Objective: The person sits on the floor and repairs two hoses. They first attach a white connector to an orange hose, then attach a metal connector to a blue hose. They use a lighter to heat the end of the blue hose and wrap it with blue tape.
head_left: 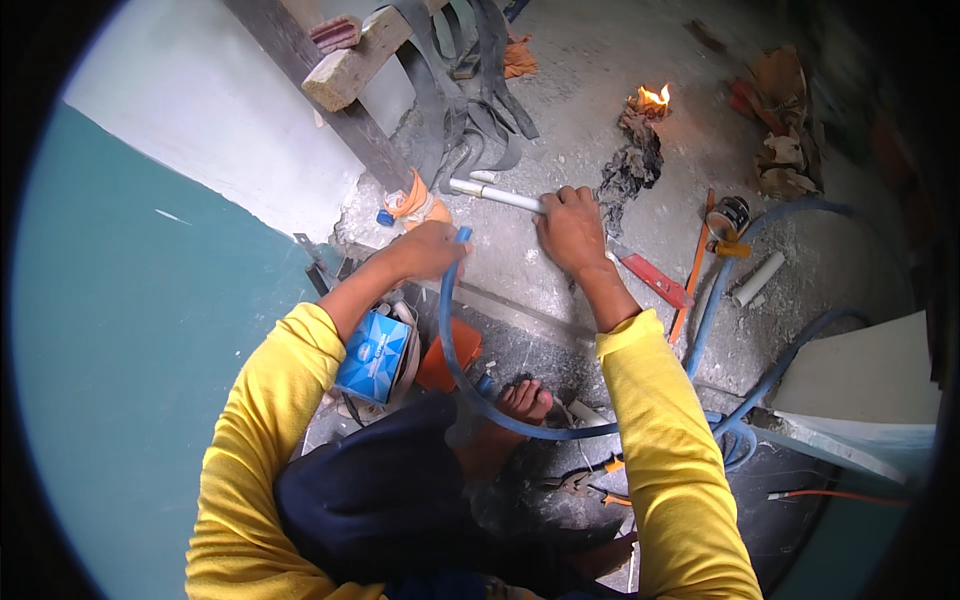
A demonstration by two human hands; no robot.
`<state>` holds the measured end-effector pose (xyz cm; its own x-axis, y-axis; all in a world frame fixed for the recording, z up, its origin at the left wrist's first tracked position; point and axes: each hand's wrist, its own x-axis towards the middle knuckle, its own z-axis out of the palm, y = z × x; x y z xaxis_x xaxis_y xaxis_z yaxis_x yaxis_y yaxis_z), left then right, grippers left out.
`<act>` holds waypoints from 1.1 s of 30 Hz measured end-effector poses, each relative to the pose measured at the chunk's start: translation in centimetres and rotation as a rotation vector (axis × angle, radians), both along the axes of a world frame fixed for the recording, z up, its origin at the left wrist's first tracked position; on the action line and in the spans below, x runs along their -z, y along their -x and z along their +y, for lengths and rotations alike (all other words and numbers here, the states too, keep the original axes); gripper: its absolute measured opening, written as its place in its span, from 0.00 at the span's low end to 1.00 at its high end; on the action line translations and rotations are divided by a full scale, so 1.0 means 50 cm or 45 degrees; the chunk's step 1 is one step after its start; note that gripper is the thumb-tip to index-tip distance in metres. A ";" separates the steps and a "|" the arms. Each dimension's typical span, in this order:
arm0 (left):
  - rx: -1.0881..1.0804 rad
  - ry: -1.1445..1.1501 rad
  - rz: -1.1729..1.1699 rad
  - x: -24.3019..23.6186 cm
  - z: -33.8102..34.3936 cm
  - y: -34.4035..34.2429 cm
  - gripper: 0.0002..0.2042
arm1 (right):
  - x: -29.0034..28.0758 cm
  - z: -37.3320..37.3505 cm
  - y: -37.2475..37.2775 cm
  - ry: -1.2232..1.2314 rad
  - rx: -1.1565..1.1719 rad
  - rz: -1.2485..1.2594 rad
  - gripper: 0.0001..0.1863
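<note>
The person crouches over a rough concrete floor (600,60), both yellow sleeves reaching forward from the lower edge of the view. The right hand (570,228) is closed around one end of a short white pipe (495,194), which lies nearly flat on the floor and points up and to the left, its free end fitted with a white coupling. The left hand (432,248) is curled around the upper end of a blue hose (450,340), gripping it just below the pipe's free end; hose and pipe are near each other but not touching. From the left hand the hose drops toward the person, loops past a bare foot (522,402) and runs off to the right, where more blue loops lie on the floor.

Beyond the pipe sits a charred heap of rags (628,165) with a small open flame (652,97) at its far end (well apart from both hands). To the right of the right forearm lie a red-handled tool (655,280) and a loose white pipe offcut (758,278). A blue carton (374,356) sits below the left forearm, with an orange object just beside it. A pair of pliers (580,484) rests on the floor by the right elbow. A teal and white wall (150,250) fills the left side.
</note>
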<state>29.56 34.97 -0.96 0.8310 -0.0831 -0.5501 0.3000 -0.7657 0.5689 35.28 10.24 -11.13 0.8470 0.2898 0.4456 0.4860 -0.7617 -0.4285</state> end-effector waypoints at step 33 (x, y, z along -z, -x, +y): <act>1.395 -0.548 -1.251 0.010 -0.283 0.071 0.04 | -0.136 -0.194 0.314 0.115 -0.124 0.740 0.18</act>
<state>26.02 20.82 -1.45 0.5079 -0.8612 0.0206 -0.8542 -0.5066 -0.1169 19.57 0.56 -4.31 0.9123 0.3935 -0.1131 0.2606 -0.7713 -0.5807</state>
